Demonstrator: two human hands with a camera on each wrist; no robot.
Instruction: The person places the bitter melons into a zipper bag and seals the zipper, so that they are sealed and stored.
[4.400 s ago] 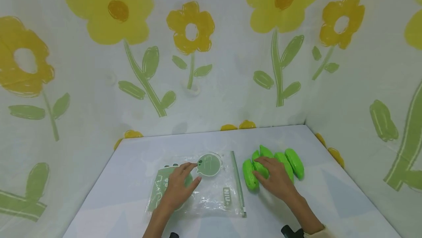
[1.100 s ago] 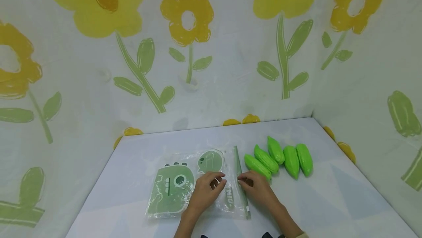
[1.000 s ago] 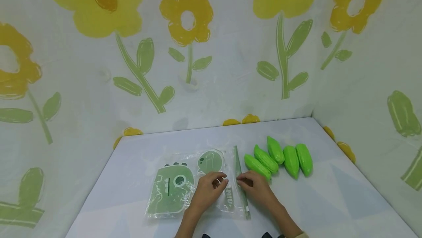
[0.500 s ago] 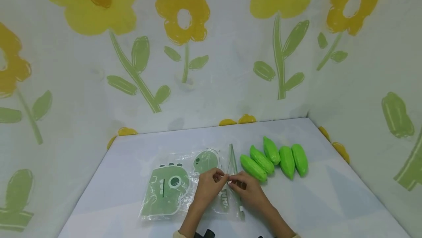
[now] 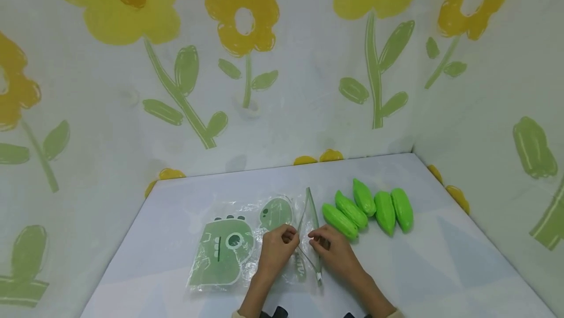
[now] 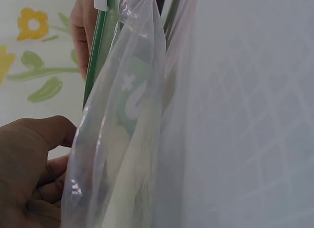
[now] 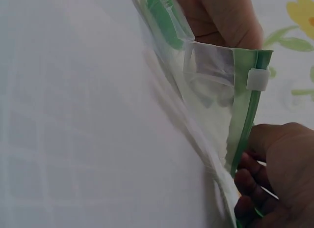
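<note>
A clear zip bag (image 5: 220, 254) with a green dinosaur print lies on the table, its green-edged mouth towards the right and spread apart. My left hand (image 5: 275, 248) pinches the near-left edge of the mouth between thumb and fingers. The opposite green strip (image 5: 314, 210) is pinched by my right hand (image 5: 337, 250). A gap shows between the two edges. In the right wrist view, a white slider (image 7: 257, 79) sits at one end of the zip strip. The bag's film (image 6: 122, 120) stands up beside my left fingers in the left wrist view.
Several bright green, elongated, ridged pieces like toy vegetables (image 5: 363, 198) lie fanned out just right of the bag mouth, close to my right hand. A flower-printed cloth wall (image 5: 282, 132) rises behind the table (image 5: 440, 269) and along both sides.
Over the last seconds my hands came together at the bag's mouth from above the bag and the green pieces. Since half a second ago they have drawn slightly apart, widening the mouth.
</note>
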